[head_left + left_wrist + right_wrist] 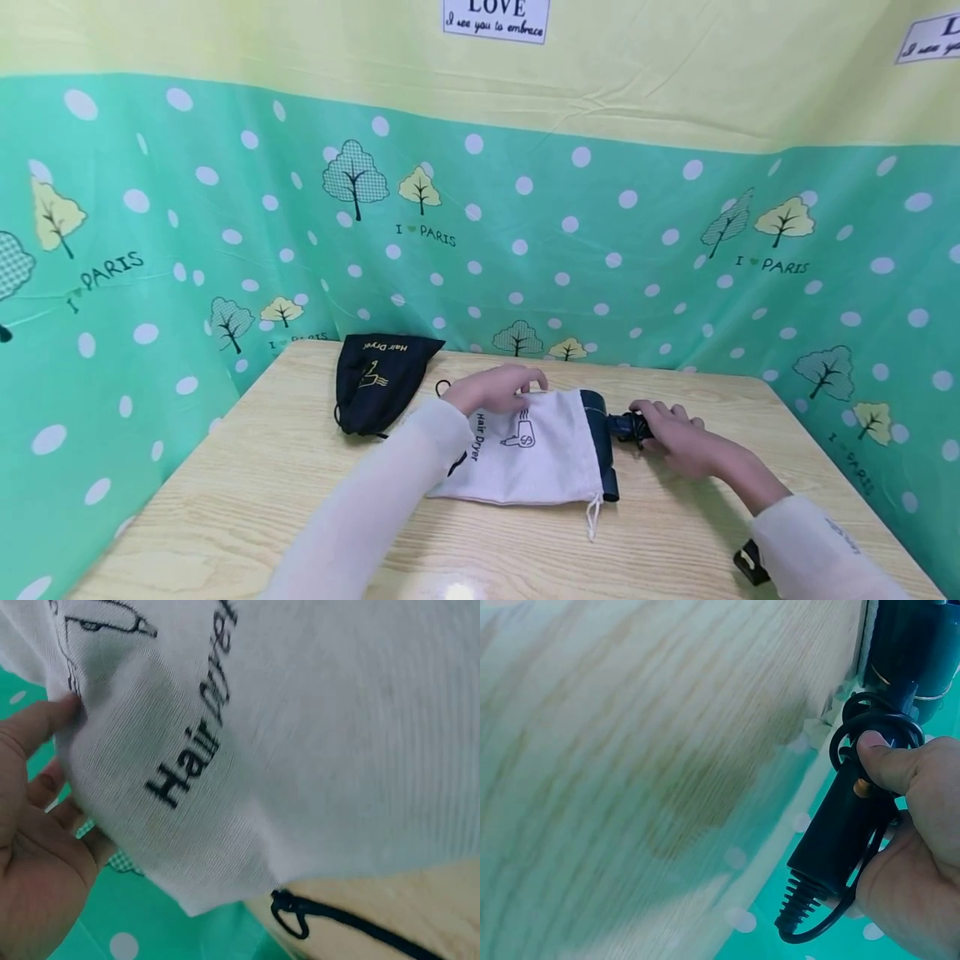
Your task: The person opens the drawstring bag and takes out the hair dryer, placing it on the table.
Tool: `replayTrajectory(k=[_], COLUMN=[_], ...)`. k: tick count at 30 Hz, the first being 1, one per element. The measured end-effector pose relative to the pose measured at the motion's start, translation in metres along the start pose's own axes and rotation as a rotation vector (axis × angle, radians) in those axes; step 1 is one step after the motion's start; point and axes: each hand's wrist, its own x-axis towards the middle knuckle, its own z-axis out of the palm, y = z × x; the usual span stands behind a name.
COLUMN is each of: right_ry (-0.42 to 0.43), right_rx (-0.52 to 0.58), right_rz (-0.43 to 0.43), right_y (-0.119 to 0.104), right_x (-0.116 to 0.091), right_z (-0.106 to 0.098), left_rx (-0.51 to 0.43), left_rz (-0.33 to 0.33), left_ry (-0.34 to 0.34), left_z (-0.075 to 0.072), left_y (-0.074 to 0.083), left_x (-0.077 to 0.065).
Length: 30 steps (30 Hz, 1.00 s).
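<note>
A white drawstring bag (551, 475) printed "Hair Dryer" lies flat on the table, its mouth toward the right. My left hand (498, 387) is at its far left edge; in the left wrist view the thumb (45, 724) presses the printed cloth while fingers show behind the edge. The dark body of a hair dryer (600, 429) sits crosswise at the bag's mouth, partly covered by cloth. My right hand (678, 437) grips its handle (832, 825), thumb on the black cord (877, 724) wound round it.
A black drawstring bag (386, 379) with gold print lies at the back left. Near my right sleeve is a small black object (750, 562), partly hidden. A black cord (360, 922) shows beside the white bag. A patterned curtain (525, 250) encloses the wooden table (225, 500).
</note>
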Motion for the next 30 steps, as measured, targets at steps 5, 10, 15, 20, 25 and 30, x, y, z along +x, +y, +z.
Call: replayTrajectory(k=[5, 10, 15, 20, 25, 30], right_ry=[0.001, 0.009, 0.018, 0.02, 0.023, 0.027], right_rx=[0.008, -0.003, -0.026, -0.037, -0.034, -0.033], right_rz=[-0.005, 0.005, 0.015, 0.022, 0.021, 0.017], right_y=[-0.002, -0.002, 0.0, 0.0, 0.0, -0.001], right_x=[0.0, -0.001, -0.001, -0.001, -0.002, -0.002], right_z=[0.001, 0.0, -0.001, -0.001, -0.002, -0.002], left_rx=[0.021, 0.009, -0.012, 0.018, 0.151, 0.239], left_rz=[-0.01, -0.024, -0.064, -0.098, -0.093, 0.011], left_ry=[0.003, 0.011, 0.001, 0.009, 0.065, 0.061], left_z=[0.005, 0.001, -0.002, -0.001, -0.002, -0.001], left_y=[0.0, -0.001, -0.003, -0.001, 0.013, 0.031], left_x=[0.0, -0.004, -0.007, -0.009, -0.011, -0.017])
